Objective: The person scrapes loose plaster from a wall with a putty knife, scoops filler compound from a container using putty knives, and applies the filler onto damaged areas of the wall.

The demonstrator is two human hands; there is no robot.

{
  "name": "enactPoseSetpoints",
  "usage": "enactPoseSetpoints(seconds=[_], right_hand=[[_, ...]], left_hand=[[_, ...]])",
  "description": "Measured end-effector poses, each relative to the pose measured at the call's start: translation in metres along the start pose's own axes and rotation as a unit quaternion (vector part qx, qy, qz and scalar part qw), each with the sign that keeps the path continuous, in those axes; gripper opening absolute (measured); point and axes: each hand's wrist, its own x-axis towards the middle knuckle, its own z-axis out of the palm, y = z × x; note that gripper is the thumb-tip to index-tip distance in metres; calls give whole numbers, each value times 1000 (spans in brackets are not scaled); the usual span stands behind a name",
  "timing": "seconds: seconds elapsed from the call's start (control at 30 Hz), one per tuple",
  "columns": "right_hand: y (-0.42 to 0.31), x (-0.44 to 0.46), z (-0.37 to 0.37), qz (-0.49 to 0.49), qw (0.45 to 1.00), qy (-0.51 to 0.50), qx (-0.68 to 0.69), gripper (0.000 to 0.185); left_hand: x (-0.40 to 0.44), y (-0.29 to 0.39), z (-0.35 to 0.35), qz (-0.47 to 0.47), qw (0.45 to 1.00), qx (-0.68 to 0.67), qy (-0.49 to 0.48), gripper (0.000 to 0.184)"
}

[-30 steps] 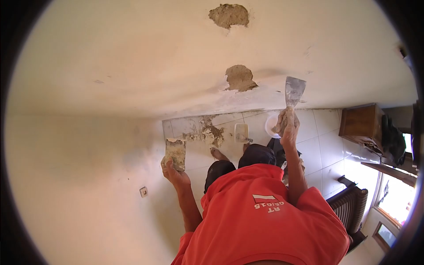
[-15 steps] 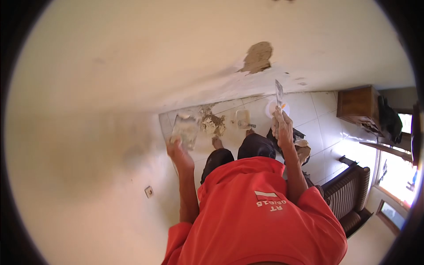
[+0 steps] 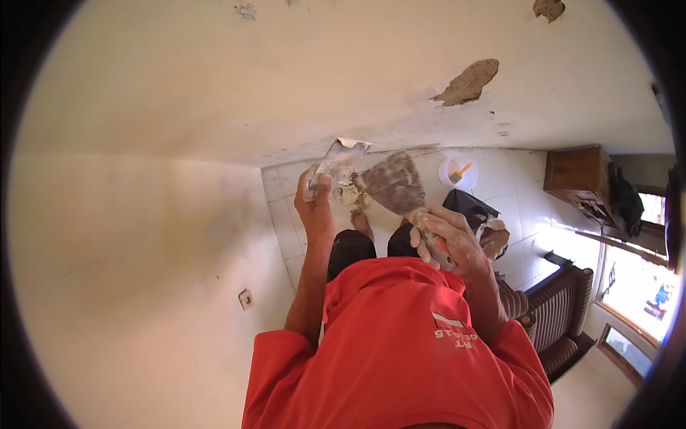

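Observation:
My left hand is closed around the edge of a flat metal plate smeared with pale filler, thumb on top. In my right hand is the handle of a wide putty knife, its blade streaked with grey-white residue and pointing up and left. The blade is close to the plate; whether they touch I cannot tell. Both tools are in front of the wall's foot, below a brown bare patch where the paint and plaster are gone. Pale dust coats my right fingers.
On the tiled floor stand a white bucket with a yellow-handled brush and a black bag. Crumbled debris lies by my foot. A wooden cabinet and striped sofa are at right; a wall socket at left.
My hands have come closer together, and the putty knife has swung from upright and edge-on to tilted left with its broad face showing. The plate has moved up and right. The view has shifted.

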Motion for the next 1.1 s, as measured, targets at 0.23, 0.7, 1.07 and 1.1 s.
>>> enactPoseSetpoints(seconds=[0.23,0.7,1.07,1.1], right_hand=[[13,0,2,29,997,33,62,34],[188,-12,-172,10,917,398,16,32],[327,142,-299,139,914,381,-30,23],[364,158,-327,119,921,370,-38,23]], left_hand=[[-14,-4,-15,58,994,79,-55,33],[-12,-97,-58,-186,977,93,-40,28],[35,-292,-18,-264,962,36,-67,40],[37,-322,-22,-291,954,-16,-75,45]])
